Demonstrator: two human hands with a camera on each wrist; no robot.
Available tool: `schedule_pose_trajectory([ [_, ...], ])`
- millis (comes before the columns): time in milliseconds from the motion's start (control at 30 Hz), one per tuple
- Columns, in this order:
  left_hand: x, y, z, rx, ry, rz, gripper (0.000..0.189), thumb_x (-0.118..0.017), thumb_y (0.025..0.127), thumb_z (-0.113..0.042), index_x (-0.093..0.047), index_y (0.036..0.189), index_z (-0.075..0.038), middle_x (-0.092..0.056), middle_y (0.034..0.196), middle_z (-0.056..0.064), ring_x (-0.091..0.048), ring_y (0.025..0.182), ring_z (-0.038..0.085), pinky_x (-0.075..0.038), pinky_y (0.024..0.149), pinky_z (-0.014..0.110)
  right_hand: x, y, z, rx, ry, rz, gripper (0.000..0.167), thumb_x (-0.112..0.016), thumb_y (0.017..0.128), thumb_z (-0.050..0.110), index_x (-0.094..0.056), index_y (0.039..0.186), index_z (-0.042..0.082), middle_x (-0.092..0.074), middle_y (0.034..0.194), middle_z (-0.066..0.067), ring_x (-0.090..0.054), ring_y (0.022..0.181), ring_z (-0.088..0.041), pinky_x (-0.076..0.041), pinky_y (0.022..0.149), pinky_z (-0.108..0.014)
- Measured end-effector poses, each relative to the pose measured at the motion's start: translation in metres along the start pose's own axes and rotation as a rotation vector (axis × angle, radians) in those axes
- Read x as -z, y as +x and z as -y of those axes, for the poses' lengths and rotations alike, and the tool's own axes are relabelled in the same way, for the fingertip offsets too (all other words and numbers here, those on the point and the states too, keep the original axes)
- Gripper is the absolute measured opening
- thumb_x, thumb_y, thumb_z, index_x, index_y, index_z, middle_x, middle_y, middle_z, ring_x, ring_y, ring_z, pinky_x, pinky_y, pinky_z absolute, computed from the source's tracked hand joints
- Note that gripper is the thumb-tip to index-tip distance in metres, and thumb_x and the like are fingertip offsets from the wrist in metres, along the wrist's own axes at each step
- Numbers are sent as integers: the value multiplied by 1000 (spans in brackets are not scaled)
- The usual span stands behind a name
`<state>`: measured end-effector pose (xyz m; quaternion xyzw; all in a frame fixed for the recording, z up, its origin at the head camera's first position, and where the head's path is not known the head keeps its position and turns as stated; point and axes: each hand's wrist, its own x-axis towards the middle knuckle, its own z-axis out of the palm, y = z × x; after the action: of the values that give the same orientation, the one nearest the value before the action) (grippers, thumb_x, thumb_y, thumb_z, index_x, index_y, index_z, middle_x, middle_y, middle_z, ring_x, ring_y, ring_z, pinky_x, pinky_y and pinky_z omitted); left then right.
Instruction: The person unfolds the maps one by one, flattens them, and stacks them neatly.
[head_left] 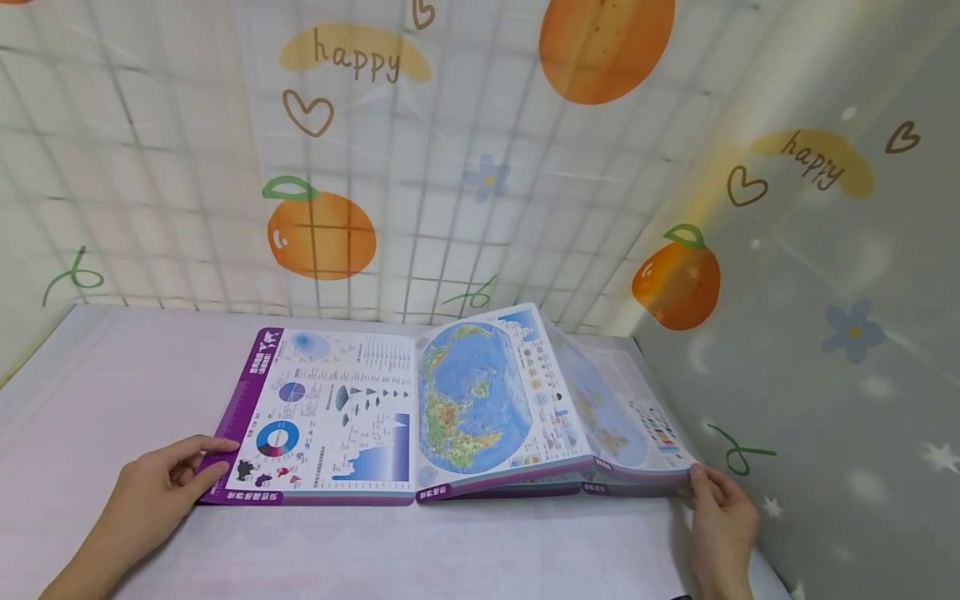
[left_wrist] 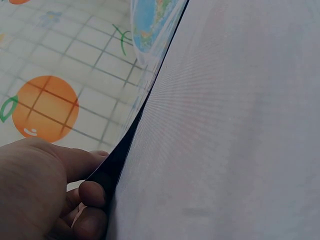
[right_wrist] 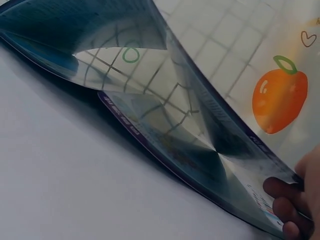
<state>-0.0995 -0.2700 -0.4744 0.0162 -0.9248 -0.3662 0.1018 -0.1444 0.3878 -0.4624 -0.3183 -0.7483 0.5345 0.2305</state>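
A folding world map [head_left: 337,400] with a purple border lies spread across the table, its panels printed with charts and a blue oval map. At its left edge my left hand [head_left: 153,487] pinches the purple border between thumb and fingers. In the left wrist view that edge is lifted slightly, with a dark gap beneath. My right hand [head_left: 723,521] pinches the near right corner of the upper layer. The right panels rise off the layer below, and the right wrist view shows the glossy underside [right_wrist: 100,25] bowed above a lower panel [right_wrist: 165,145].
The pale table [head_left: 135,367] meets a white curtain [head_left: 187,208] behind, printed with oranges, hearts and flowers over a grid. On the right, a grey curtain wall [head_left: 847,417] stands close beside my right hand.
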Motion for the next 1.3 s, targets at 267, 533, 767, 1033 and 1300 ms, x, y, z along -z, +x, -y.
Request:
schedule_pose_trajectory([
  [267, 1, 0, 1, 0, -3, 1, 22, -77, 99, -27, -78, 120, -22, -49, 71, -2, -45, 63, 8, -34, 52, 25, 5, 3, -1, 21, 2, 8, 49, -69, 102, 36, -60, 138, 4, -62, 70, 32, -62, 66, 12, -48, 62, -9],
  [533, 0, 0, 0, -20, -8, -12, 22, -78, 98, -25, -78, 120, -22, -49, 71, -2, -45, 63, 8, -34, 52, 24, 9, 6, -3, 3, -170, -60, 62, -65, 104, 39, -51, 154, 7, -56, 83, 26, -53, 78, 2, -42, 62, -11],
  [767, 1, 0, -3, -11, -2, -4, 23, -77, 98, -24, -78, 121, -21, -49, 71, -1, -44, 64, 8, -33, 52, 24, 12, 10, -3, -54, -210, -90, 57, -60, 107, 36, -49, 156, 10, -60, 108, 3, -52, 88, -10, -41, 63, -11],
  [1033, 1, 0, -2, -9, -2, -12, 22, -78, 98, -24, -78, 120, -23, -49, 71, -2, -44, 64, 7, -33, 53, 25, 11, 11, -5, 3, -292, -108, 52, -60, 108, 32, -52, 153, 6, -63, 114, -12, -51, 90, -18, -38, 62, -13],
  [1300, 1, -1, -3, -3, -6, -10, 22, -76, 99, -25, -78, 121, -22, -51, 72, -2, -45, 63, 7, -33, 53, 25, 14, 14, -11, 30, -363, -60, 65, -68, 102, 40, -51, 152, 1, -64, 129, -25, -53, 83, -10, -38, 58, -12],
])
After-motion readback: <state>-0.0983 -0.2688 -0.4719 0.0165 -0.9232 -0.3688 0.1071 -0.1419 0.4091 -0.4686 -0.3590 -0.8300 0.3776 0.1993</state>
